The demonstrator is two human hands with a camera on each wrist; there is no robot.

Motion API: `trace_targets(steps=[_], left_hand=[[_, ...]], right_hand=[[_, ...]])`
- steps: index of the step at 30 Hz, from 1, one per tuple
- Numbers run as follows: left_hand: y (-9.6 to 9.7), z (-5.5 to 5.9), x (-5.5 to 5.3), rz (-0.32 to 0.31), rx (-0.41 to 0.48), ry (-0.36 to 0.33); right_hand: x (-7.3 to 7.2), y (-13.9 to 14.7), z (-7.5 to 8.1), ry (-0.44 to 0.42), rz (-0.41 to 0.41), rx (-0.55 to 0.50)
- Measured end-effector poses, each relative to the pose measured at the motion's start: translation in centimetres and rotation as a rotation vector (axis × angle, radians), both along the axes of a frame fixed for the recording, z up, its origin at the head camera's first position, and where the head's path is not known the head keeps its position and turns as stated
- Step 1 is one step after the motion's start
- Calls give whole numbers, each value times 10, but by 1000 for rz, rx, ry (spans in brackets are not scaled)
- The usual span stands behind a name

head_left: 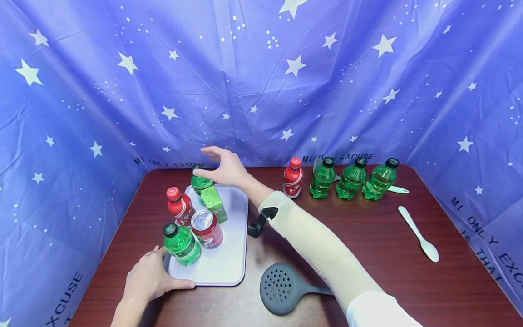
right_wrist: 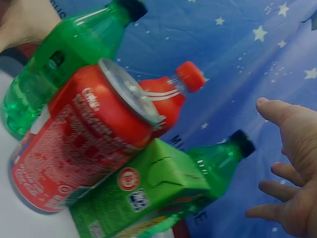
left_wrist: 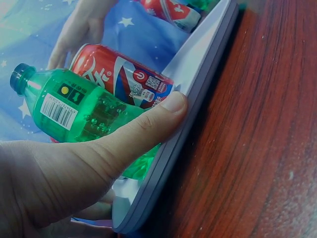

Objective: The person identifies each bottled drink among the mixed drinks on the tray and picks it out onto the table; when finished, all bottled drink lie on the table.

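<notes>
My left hand (head_left: 148,277) grips the near left corner of a white tray (head_left: 234,272), its thumb along the rim (left_wrist: 171,163). A green soda bottle (head_left: 182,245) stands right beside that hand. My right hand (head_left: 229,169) is spread above the back of the tray, near the black cap of another green bottle (head_left: 200,182); in the right wrist view its fingers hold nothing and are apart from the cap. Also on the tray are a red bottle (head_left: 180,206), a red Coca-Cola can (head_left: 207,229) and a green drink carton (head_left: 214,204).
To the right on the brown table stand a red bottle (head_left: 293,179) and three green bottles (head_left: 351,179). A white spoon (head_left: 418,234) lies at far right, with a pale handle (head_left: 398,190) behind the bottles. A grey slotted skimmer (head_left: 279,288) lies in front.
</notes>
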State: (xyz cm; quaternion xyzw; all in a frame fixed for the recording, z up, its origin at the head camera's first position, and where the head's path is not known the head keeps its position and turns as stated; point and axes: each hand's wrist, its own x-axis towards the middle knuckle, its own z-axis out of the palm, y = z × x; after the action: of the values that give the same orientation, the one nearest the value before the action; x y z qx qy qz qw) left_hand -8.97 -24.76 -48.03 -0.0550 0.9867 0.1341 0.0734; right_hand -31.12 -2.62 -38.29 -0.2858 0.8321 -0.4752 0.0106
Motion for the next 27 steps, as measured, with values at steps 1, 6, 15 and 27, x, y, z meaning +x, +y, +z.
trace_targets(steps=[1,6,15,27], left_hand=[[0,0,0,1,-1,-1],[0,0,0,0,-1,5],[-1,-1,3,6,1,22],[0,-1,2,10,5,15]], right_hand=[[0,-2,-3,-4,3,8],[2,-9,-17,-48,-3,61],[4,-17,-32,-36,-41,163],[3,-23,-41,-73,-101,190]])
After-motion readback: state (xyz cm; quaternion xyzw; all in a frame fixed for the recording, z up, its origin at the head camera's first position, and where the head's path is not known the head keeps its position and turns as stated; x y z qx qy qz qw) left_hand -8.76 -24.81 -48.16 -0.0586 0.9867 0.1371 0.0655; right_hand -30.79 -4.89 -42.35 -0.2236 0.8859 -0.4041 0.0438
